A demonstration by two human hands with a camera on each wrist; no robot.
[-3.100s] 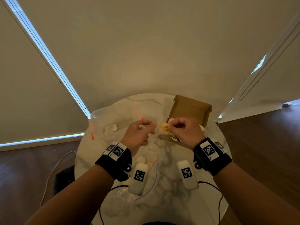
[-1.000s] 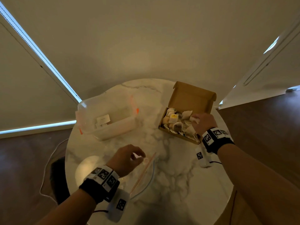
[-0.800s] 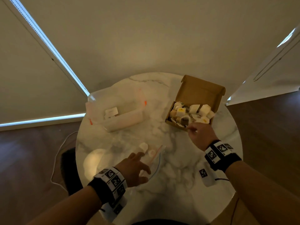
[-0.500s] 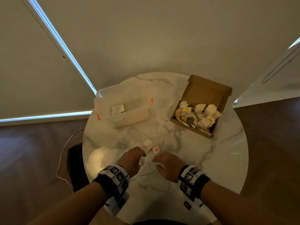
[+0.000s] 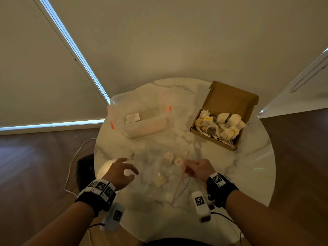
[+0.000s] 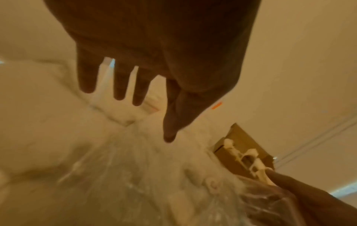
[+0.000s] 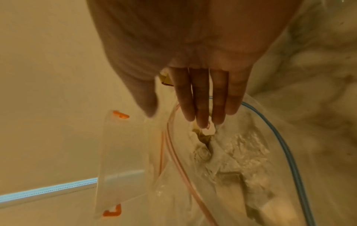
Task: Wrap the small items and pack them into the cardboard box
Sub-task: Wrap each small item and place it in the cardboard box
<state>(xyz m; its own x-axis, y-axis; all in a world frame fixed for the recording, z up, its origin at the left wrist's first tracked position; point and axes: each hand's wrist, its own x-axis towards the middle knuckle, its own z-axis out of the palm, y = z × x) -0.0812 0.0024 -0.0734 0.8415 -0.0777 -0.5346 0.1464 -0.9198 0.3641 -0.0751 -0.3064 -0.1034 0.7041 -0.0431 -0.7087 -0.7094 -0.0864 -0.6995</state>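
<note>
A clear zip bag (image 5: 159,176) lies at the front middle of the round marble table (image 5: 248,166), with several small pale items (image 5: 168,157) inside it. My right hand (image 5: 193,167) reaches into the bag's mouth. In the right wrist view its straight fingers (image 7: 201,107) touch a small item (image 7: 207,130), while the thumb stays outside the pink zip edge (image 7: 170,130). My left hand (image 5: 124,168) hovers left of the bag with its fingers (image 6: 119,85) spread, holding nothing. The open cardboard box (image 5: 230,98) at the back right holds several wrapped items (image 5: 221,125).
A clear plastic container (image 5: 147,126) with orange clips stands at the back left of the table. A white cable (image 5: 71,166) and a dark object (image 5: 83,171) lie on the wooden floor to the left. Blinds and wall rise behind the table.
My right hand left the cardboard box, came back to the zip bag and now has its fingers in the bag's mouth. My left hand slid off the bag to the left and spread.
</note>
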